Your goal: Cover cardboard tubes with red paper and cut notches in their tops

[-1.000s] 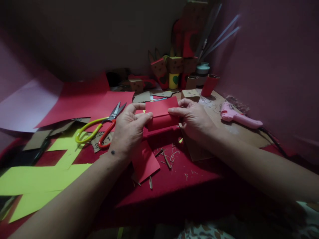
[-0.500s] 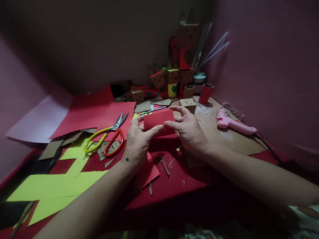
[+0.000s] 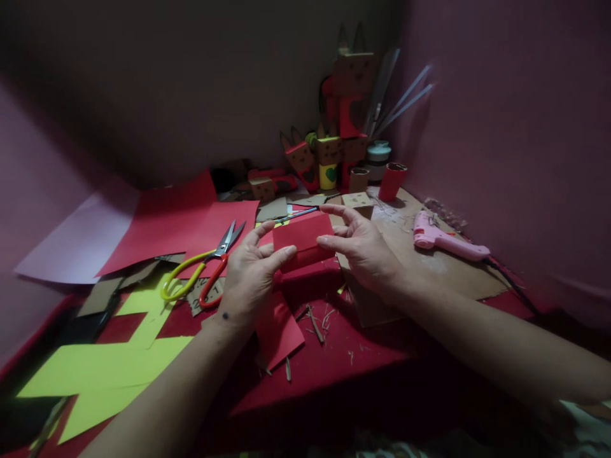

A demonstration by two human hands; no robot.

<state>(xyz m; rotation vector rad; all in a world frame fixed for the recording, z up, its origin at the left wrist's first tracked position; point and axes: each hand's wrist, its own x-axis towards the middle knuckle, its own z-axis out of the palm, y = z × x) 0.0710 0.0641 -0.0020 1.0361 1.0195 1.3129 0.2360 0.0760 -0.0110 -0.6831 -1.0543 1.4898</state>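
A small red piece of paper (image 3: 303,235) with a crease along its lower part is held up above the table between both hands. My left hand (image 3: 255,267) pinches its left end, thumb in front and fingers behind. At the right end, my right hand (image 3: 365,251) grips it the same way, its index finger stretched out over the top corner. Just left of my left hand lie scissors (image 3: 220,249) with one yellow and one red handle, blades apart. Another red paper piece (image 3: 281,334) rests on the red tabletop below my hands.
A pink glue gun (image 3: 446,238) lies on a cardboard sheet (image 3: 458,277) at the right. Cardboard animal figures (image 3: 328,152) and a red tube (image 3: 393,183) stand at the back. Large red paper (image 3: 167,219) and yellow paper cutouts (image 3: 105,369) spread over the left.
My left hand has shifted slightly left along the red paper, its thumb now at the left end. The paper's lower fold shows more. My right hand keeps its grip.
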